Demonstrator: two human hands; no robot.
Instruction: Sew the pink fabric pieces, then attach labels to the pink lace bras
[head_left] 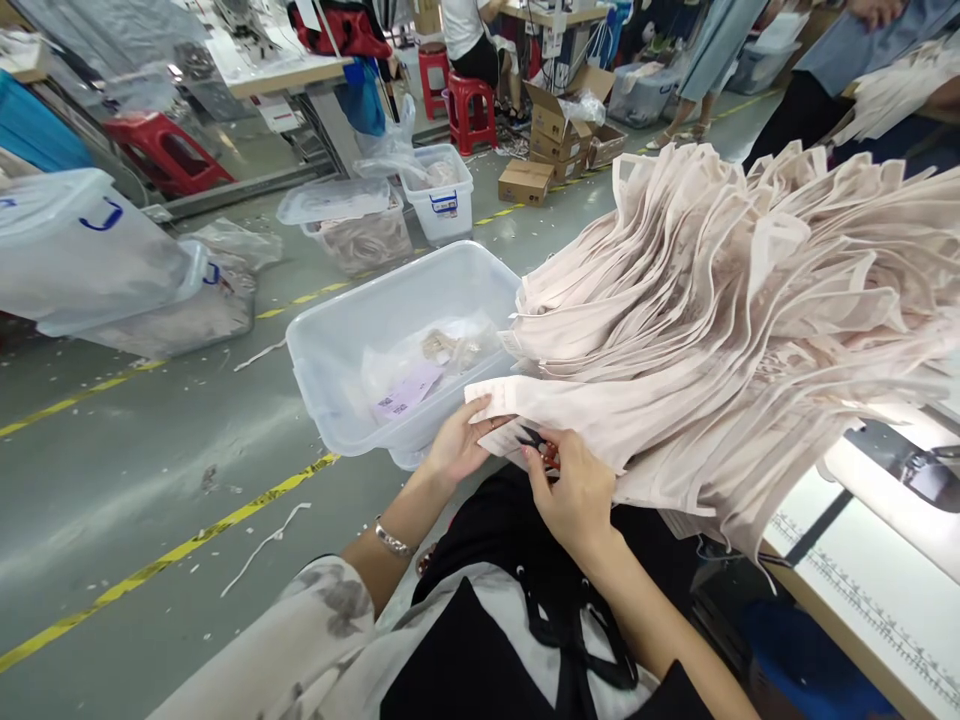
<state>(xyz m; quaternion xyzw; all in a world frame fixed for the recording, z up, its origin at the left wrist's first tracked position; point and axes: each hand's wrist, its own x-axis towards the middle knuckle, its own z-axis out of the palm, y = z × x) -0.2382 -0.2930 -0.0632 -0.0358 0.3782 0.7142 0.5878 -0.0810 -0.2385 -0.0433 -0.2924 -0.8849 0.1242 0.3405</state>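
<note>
My left hand (pixel 463 440) pinches the end of a pale beige garment band (pixel 540 398), thumb on top and fingers beneath. At its underside my right hand (pixel 574 485) is closed around a small dark tool with pointed tips, like thread snips (pixel 531 437). The tips lie against the band's lower layer; the rest of the tool is hidden in my fingers. The band runs right into a big heap of matching beige garments (pixel 697 270), layered with their edges toward me. Close to my left hand stands a translucent plastic bin (pixel 322 350) holding plastic bags and a purple label sheet (pixel 409 390).
The heap overhangs a white sewing table (pixel 885 600) with a printed ruler at right. Lidded tubs (pixel 105 250) stand at left, and more bins (pixel 442 205) and cardboard boxes (pixel 525 182) sit ahead. Yellow tape (pixel 225 520) and thread scraps mark the floor. Other people are farther back.
</note>
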